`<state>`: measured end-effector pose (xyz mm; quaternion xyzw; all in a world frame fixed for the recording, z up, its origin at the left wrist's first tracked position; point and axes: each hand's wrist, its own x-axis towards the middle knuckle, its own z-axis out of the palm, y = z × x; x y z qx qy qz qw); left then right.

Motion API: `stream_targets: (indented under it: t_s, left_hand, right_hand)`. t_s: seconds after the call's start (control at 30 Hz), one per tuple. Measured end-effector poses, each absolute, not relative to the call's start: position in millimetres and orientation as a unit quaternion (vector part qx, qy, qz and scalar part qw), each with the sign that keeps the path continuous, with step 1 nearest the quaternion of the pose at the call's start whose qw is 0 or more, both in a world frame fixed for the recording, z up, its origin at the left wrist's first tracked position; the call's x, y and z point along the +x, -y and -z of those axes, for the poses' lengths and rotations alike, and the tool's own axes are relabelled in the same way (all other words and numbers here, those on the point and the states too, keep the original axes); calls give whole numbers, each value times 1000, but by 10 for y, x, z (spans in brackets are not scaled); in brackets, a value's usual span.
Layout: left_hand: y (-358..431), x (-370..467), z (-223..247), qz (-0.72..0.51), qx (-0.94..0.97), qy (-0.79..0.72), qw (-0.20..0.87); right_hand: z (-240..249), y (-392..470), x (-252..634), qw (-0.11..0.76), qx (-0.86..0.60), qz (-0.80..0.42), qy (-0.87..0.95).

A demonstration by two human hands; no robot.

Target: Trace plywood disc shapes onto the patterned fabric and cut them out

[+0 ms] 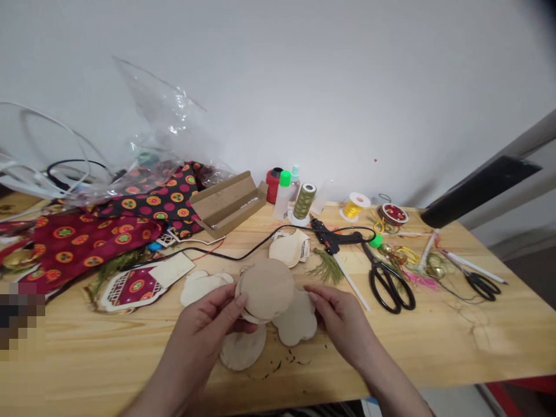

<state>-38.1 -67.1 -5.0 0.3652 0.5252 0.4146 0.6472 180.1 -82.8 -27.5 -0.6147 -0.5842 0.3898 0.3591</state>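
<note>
My left hand (pixel 208 324) pinches a small stack of round cardboard discs (pixel 267 289) at its left edge, raised over the table. Behind and to the right of the discs shows a scalloped, flower-shaped cardboard piece (pixel 297 321). Against its upper right edge are the closed thumb and fingers of my right hand (pixel 343 321); whether they grip it I cannot tell. Another round cardboard disc (pixel 244 350) lies on the table under my left hand, partly covered. Pale cut-out pieces (pixel 202 286) lie just beyond that hand.
Behind are an open cardboard box (pixel 230 202), patterned fabric (pixel 95 237), a green thread spool (pixel 304 201) and a bottle (pixel 283 197). A black glue gun (pixel 332 234) trails its cord across the table. Black scissors (pixel 388 284) and a white stick (pixel 353 282) lie to the right.
</note>
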Motion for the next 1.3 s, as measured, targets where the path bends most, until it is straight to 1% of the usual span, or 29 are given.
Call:
stream_targets:
  t_s: [0.03, 0.1, 0.13, 0.17, 0.2, 0.3, 0.37, 0.43, 0.5, 0.57, 0.6, 0.63, 0.7, 0.77, 0.9, 1.03, 1.2, 1.27, 1.3]
  left_hand:
    - [674, -377, 63, -405, 374, -523, 650]
    - [690, -364, 83, -384, 402, -516, 652]
    - [702, -354, 88, -372, 420, -509, 653]
    - [718, -341, 89, -358, 439, -501, 654]
    - [737, -326, 86, -343, 460, -492, 655]
    - [791, -294, 80, -302, 520, -466, 649]
    - [793, -325, 94, -279, 562, -471, 620]
    - [740, -428, 130, -267, 615, -509, 539]
    - [630, -600, 183, -275, 675, -563, 389]
    - [490, -803, 249, -257, 751, -566, 224]
    - [423, -899, 284, -235, 776, -562, 166]
    - [366, -982, 319, -216, 788, -564, 121]
    - [295, -1093, 383, -178, 800, -568, 75]
    - [285, -1122, 423, -155, 803, -572, 64]
    - [349, -1026, 407, -154, 806, -566, 82]
    - [369, -937, 362, -185, 805, -559, 69]
    - [341, -905, 265, -238, 795, -555, 59]
    - [339, -857, 178, -260, 790, -551, 68]
    - [339, -822, 132, -267, 790, -546, 78]
  right_hand:
    - [254, 845, 1782, 347, -624, -348, 608]
    - [195, 877, 1760, 357, -641, -264, 626]
    - [164, 890, 1754, 373, -643, -244, 623]
    - [136, 901, 1748, 388, -637, -255, 615]
    - [111, 910, 1741, 396, -622, -298, 606]
    - [73, 916, 1715, 384, -552, -495, 551]
    - [72, 902, 1707, 390, -535, -552, 506]
    - [81, 879, 1719, 421, -550, -543, 475]
    - [94, 855, 1750, 454, -566, -520, 450]
    - [112, 837, 1785, 484, -576, -504, 424]
    - [123, 831, 1799, 494, -580, -500, 411]
    - [133, 828, 1809, 503, -583, -497, 401]
    - [150, 825, 1812, 512, -583, -498, 386]
    - [157, 825, 1803, 515, -582, -504, 377]
    - [152, 820, 1783, 515, -582, -502, 379]
    - [168, 804, 1768, 499, -567, -511, 410]
    - [198, 790, 1724, 450, -547, -536, 459]
    - [201, 792, 1712, 423, -564, -505, 498]
    - [201, 794, 1709, 409, -588, -459, 526]
